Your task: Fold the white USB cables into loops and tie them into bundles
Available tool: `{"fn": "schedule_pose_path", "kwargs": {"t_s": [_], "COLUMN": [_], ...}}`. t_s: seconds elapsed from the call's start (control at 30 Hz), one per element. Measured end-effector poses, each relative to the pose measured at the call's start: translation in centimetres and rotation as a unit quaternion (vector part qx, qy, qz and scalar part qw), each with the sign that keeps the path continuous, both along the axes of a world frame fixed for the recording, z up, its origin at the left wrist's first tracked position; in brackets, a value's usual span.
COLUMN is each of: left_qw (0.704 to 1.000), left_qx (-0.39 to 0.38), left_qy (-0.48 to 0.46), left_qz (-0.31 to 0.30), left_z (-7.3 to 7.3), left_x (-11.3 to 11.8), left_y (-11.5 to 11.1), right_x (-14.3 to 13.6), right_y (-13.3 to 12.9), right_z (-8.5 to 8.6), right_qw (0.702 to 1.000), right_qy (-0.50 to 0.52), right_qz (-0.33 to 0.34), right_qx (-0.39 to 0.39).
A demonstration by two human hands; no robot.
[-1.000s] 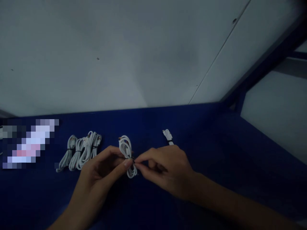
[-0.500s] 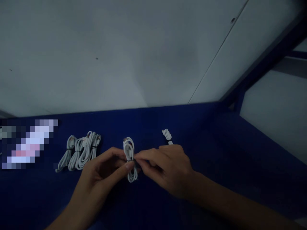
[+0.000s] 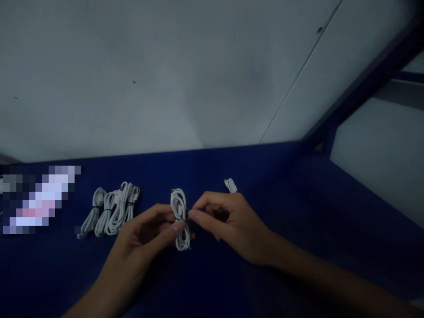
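My left hand (image 3: 145, 238) pinches a coiled white charging cable (image 3: 179, 203) between thumb and fingers, holding it upright above the blue table. A thin black twist tie (image 3: 179, 219) goes round the middle of the coil. Just to the right of it, my right hand (image 3: 236, 225) is closed in a pinch on the tie's end; the tips of thumb and forefinger hide most of that end. Behind the right hand lies another coiled white cable (image 3: 230, 185), its lower part covered by the knuckles.
Several white cable bundles (image 3: 114, 212) with black ties lie side by side on the blue table (image 3: 205, 172) at the left. Farther left is a pixelated bright object (image 3: 46, 198). A pale panel (image 3: 165, 88) rises along the back edge, with a blue frame (image 3: 361, 97) at the right.
My right hand has drawn slightly right, away from the coil, and its knuckles now cover more of the cable behind. The left hand keeps the coil nearly in place.
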State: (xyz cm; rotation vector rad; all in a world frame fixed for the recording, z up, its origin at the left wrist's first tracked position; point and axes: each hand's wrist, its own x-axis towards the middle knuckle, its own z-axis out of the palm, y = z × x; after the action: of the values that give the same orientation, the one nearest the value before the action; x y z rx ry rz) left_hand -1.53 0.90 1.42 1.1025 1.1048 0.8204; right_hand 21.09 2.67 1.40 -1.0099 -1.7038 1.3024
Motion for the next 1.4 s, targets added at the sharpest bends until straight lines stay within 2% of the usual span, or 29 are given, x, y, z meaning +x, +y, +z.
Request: {"fn": "schedule_pose_path", "kwargs": {"t_s": [0.17,0.43,0.67,0.77,0.83,0.9,1.0,1.07,1.13,1.2,1.3,1.4], "left_qw": [1.000,1.000,1.000,1.000,0.998,0.993,0.976,0.966,0.973,0.990,0.999,0.999], "left_qx": [0.010,0.012,0.026,0.005,-0.018,-0.040,-0.074,-0.098,-0.106,-0.074,-0.043,-0.036], "left_qy": [0.008,0.006,0.008,-0.020,-0.053,-0.106,-0.207,-0.238,-0.204,-0.114,0.007,0.009], "left_qz": [0.021,0.016,0.013,0.015,0.020,0.023,0.010,0.002,0.005,0.019,0.014,-0.019], "left_z": [0.2,0.5,0.7,0.5,0.2,0.0,-0.1,0.0,0.1,0.2,0.4,0.5], "left_x": [0.0,0.1,0.3,0.4,0.3,0.1,-0.2,-0.3,-0.3,-0.3,-0.3,-0.2], "left_y": [-0.3,-0.3,-0.6,-0.5,-0.2,0.0,0.3,0.3,0.1,-0.3,-0.9,-1.1], "right_x": [0.2,0.5,0.1,0.4,0.7,0.9,0.9,0.7,0.4,0.2,0.1,0.1], "right_y": [-0.3,-0.1,-0.8,-0.8,-0.5,-0.2,0.0,0.0,-0.1,-0.3,-0.5,-0.5], "right_z": [-0.4,-0.2,0.5,1.2,1.7,1.9,1.7,1.5,1.4,1.4,1.4,1.2], "right_qw": [0.984,0.967,0.964,0.958,0.958,0.968,0.986,0.993,0.996,0.996,0.995,0.998], "right_qy": [-0.078,-0.106,-0.034,0.025,0.065,0.090,0.095,0.087,0.079,0.078,0.080,0.050], "right_qz": [0.018,-0.054,-0.148,-0.219,-0.237,-0.209,-0.123,-0.072,-0.028,0.002,0.010,-0.004], "right_qx": [0.160,0.226,0.218,0.183,0.146,0.104,0.059,0.030,-0.005,-0.034,-0.051,-0.031]}}
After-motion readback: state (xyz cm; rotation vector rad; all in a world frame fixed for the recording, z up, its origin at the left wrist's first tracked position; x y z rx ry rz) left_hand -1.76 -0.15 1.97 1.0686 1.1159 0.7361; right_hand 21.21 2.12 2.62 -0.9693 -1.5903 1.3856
